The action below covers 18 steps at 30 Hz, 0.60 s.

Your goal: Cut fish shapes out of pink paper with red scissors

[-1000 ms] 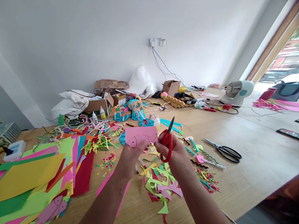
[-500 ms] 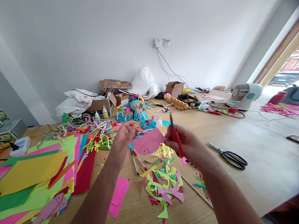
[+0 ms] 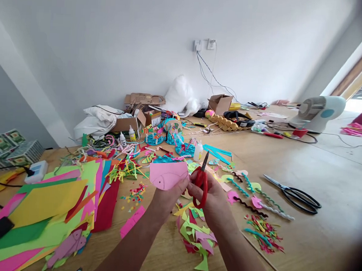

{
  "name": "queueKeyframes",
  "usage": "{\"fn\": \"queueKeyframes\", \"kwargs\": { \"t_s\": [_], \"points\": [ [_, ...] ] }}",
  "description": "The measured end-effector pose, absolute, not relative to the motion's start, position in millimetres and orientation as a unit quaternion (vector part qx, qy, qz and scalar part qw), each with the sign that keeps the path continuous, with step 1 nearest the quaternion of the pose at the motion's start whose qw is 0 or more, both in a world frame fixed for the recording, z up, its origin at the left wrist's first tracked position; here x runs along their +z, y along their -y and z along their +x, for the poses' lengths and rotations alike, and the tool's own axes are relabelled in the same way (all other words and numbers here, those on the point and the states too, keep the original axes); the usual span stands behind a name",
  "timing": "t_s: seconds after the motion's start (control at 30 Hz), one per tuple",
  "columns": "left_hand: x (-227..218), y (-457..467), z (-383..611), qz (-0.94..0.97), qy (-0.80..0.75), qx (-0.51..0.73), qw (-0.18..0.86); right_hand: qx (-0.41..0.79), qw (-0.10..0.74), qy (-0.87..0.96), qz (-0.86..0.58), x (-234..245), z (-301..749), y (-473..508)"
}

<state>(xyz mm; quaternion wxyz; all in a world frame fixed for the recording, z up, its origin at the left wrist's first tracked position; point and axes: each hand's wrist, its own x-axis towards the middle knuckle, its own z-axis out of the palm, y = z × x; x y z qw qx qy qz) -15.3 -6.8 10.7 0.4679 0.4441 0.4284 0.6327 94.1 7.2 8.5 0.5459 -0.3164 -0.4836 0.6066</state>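
Observation:
A piece of pink paper (image 3: 166, 173) with a fish outline and an eye dot drawn on it is pinched by my left hand (image 3: 173, 194) at its right end. My right hand (image 3: 212, 194) holds small red-handled scissors (image 3: 201, 179), blades pointing up and close together. The fingertips of my right hand meet the paper's right edge beside my left thumb. Below my hands lies a heap of green, pink and red paper scraps (image 3: 195, 232). Another bright pink sheet (image 3: 133, 221) lies partly behind my left forearm.
Stacked coloured paper (image 3: 42, 200) covers the left, with cut purple fish (image 3: 68, 247) at its front. Black-handled scissors (image 3: 294, 193) lie at right, near twisted pipe cleaners (image 3: 250, 206) and a thin stick (image 3: 267, 259). Farther back are a glue bottle (image 3: 198, 151), cardboard boxes (image 3: 219, 104) and a white fan (image 3: 320, 113).
My left hand has moved right and now grips the pink paper's right end, near my right hand. The paper has turned and shifted left. The camera view has swung slightly left.

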Motion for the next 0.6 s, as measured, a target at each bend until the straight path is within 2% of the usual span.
{"fn": "queueKeyframes", "kwargs": {
  "t_s": [0.27, 0.6],
  "points": [
    [-1, 12, -38, 0.441, -0.513, 0.607, 0.417, 0.593, 0.508, 0.535, -0.323, -10, 92, -9],
    [-11, 10, -38, 0.476, -0.52, 0.583, 0.404, 0.624, 0.498, 0.514, -0.314, 0, 87, -2]
  ]
}}
